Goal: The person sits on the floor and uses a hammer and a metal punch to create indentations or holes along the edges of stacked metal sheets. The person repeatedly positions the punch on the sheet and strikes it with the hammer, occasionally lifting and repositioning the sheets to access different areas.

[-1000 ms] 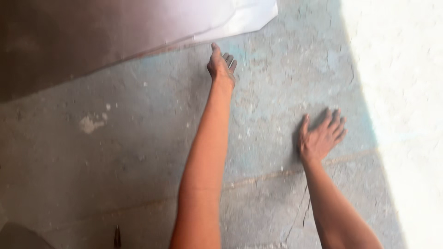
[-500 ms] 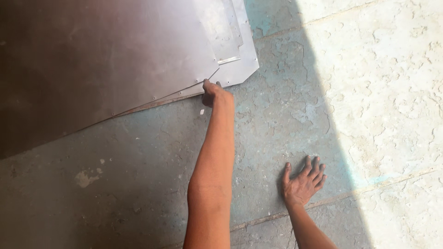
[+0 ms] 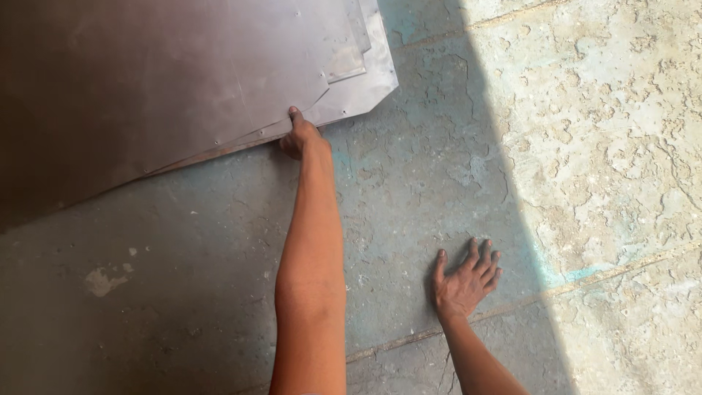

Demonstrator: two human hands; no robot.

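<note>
Fingers of the left hand [image 3: 298, 135] curl around the lower edge of a large stack of thin metal sheets [image 3: 168, 80] lying on the cracked concrete floor [image 3: 409, 190], while the right hand [image 3: 465, 281] rests flat, fingers spread, well apart from them. Bare skin on a thin, possibly sharp edge risks a cut, and the loosely stacked sheets could slide apart or drop onto the fingers.

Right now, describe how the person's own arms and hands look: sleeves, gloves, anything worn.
Both arms are bare as far as the view shows: no sleeves reach the forearms. The left hand and the right hand wear no gloves. No watch, ring, band or bracelet shows on either wrist or on the fingers in view. The hands look dusty, with grime on the knuckles and fingers. The left hand's fingertips are hidden.
</note>
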